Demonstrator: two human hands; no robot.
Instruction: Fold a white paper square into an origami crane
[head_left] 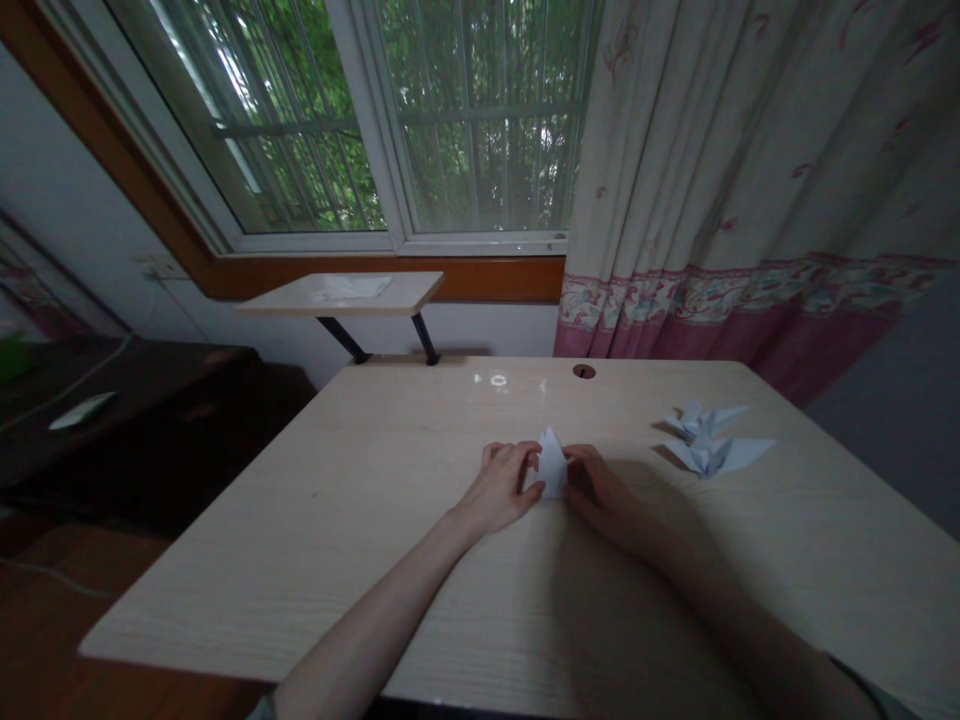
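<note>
A small folded piece of white paper [553, 465] stands pointed-end up near the middle of the pale wooden table [337, 540]. My left hand [501, 487] pinches its left side with curled fingers. My right hand [600, 492] grips its right side, fingers closed on the paper. Both forearms reach in from the near edge. Two finished white paper cranes [709, 437] lie on the table to the right of my hands, one behind the other.
A round cable hole [583, 371] sits near the table's far edge. Behind it a small shelf [352, 293] juts from the wall under the window [390, 120]. A flowered curtain [750, 180] hangs at right. A dark cabinet [112, 400] stands at left.
</note>
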